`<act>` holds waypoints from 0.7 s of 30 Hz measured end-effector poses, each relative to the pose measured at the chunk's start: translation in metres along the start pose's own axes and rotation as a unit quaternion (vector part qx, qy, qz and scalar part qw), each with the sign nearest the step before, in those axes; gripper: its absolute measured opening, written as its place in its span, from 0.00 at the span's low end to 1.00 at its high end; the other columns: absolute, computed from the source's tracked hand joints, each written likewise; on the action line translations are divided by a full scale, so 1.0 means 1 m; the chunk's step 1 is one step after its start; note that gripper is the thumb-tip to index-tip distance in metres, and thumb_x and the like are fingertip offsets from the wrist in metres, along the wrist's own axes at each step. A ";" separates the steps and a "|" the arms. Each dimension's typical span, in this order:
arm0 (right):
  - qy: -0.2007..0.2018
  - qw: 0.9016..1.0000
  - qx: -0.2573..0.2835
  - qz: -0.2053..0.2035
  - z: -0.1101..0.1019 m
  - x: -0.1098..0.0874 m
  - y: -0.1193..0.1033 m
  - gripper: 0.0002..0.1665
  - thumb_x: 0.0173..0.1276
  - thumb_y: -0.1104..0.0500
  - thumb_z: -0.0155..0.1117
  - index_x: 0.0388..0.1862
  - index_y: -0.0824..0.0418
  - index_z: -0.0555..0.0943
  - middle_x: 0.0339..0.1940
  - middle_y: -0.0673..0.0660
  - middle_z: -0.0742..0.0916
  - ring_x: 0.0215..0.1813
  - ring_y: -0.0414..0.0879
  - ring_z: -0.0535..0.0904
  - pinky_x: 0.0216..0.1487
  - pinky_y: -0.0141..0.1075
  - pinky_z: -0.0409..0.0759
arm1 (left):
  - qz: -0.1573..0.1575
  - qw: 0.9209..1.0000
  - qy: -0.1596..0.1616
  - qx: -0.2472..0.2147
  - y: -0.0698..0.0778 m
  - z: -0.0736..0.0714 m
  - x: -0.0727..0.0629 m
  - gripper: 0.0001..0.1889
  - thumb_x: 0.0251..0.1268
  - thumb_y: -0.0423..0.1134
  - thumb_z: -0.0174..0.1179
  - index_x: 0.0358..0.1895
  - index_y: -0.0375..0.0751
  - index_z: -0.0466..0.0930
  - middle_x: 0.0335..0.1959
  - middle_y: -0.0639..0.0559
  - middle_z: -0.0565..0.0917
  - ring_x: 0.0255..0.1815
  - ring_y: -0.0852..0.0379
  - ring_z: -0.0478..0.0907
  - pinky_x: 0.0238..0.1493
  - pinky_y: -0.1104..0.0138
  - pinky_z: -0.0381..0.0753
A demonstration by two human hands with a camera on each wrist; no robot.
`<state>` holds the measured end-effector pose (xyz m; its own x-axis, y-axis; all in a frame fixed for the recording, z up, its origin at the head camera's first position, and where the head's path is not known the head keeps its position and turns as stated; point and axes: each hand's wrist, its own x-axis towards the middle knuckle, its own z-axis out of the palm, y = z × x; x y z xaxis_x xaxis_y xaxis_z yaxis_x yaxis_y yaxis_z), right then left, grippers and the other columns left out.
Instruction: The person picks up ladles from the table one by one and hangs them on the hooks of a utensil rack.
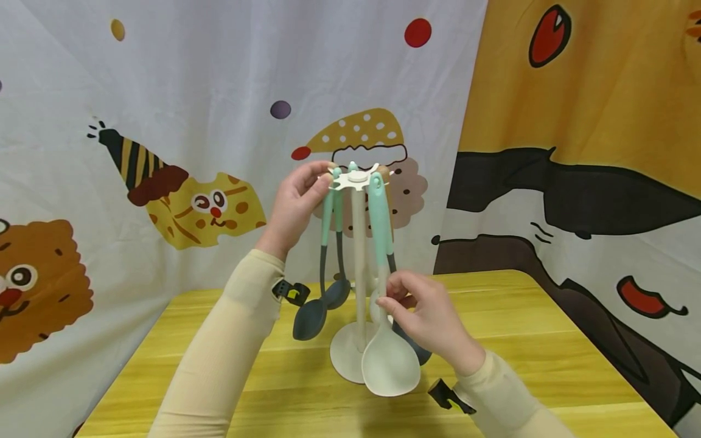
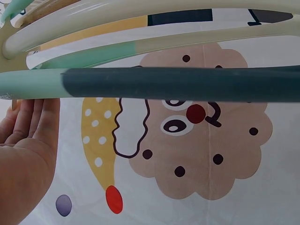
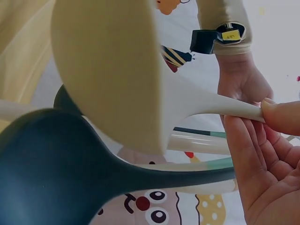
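Note:
A cream utensil rack (image 1: 358,255) stands upright on the table, with kitchen tools hanging round its top. My left hand (image 1: 292,210) pinches the edge of the rack's top, close beside a mint handle end; in the left wrist view its fingertips are partly hidden behind a mint-and-dark handle (image 2: 178,84). Lower down, my right hand (image 1: 432,316) pinches the neck of a white ladle (image 1: 390,365) between thumb and fingers. The ladle's mint handle reaches up to the rack's front, its bowl hanging lowest. A dark spoon-like tool (image 3: 51,164) hangs behind it.
Two dark-headed tools, a spoon (image 1: 310,319) and another (image 1: 336,294) behind it, hang on the rack's left. A wooden handle end (image 1: 384,175) shows at the top right. The rack's round base (image 1: 345,353) sits on the wood-grain table (image 1: 493,365). A printed curtain (image 1: 219,73) hangs behind.

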<state>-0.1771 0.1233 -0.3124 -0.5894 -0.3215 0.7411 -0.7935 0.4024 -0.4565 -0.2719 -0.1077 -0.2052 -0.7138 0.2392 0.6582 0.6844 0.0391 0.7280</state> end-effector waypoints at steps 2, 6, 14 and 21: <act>-0.001 1.000 0.003 -0.001 0.002 0.000 0.000 0.14 0.56 0.71 0.75 0.35 0.60 0.79 0.28 0.46 0.82 0.28 0.37 0.78 0.26 0.30 0.82 | 0.000 1.000 0.001 0.002 0.000 0.000 0.000 0.17 0.76 0.39 0.52 0.60 0.32 0.74 0.49 0.44 0.81 0.48 0.54 0.78 0.54 0.61 0.79; -0.005 1.000 0.009 -0.002 0.006 0.000 0.000 0.14 0.56 0.71 0.75 0.33 0.60 0.79 0.27 0.47 0.81 0.28 0.37 0.77 0.26 0.30 0.82 | -0.003 1.000 0.001 0.006 0.001 0.000 -0.001 0.18 0.76 0.39 0.52 0.61 0.32 0.74 0.50 0.44 0.81 0.48 0.53 0.77 0.54 0.61 0.79; -0.011 1.000 0.002 0.013 0.011 0.001 0.002 0.13 0.57 0.71 0.74 0.34 0.60 0.79 0.28 0.47 0.82 0.29 0.37 0.77 0.27 0.30 0.81 | -0.008 1.000 0.005 0.016 0.002 0.000 -0.002 0.18 0.76 0.40 0.52 0.61 0.33 0.74 0.50 0.44 0.81 0.48 0.53 0.77 0.53 0.62 0.78; -0.012 1.000 -0.003 0.026 0.014 0.001 0.004 0.12 0.57 0.70 0.75 0.33 0.59 0.79 0.28 0.46 0.81 0.27 0.36 0.76 0.27 0.30 0.81 | -0.005 1.000 0.004 0.010 0.003 0.001 -0.002 0.18 0.76 0.40 0.52 0.61 0.33 0.74 0.50 0.43 0.81 0.49 0.53 0.77 0.54 0.61 0.79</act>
<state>-0.1829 0.1128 -0.3203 -0.6339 -0.3201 0.7041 -0.7604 0.4244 -0.4916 -0.2686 -0.1073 -0.2047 -0.7221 0.2316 0.6519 0.6795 0.0610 0.7311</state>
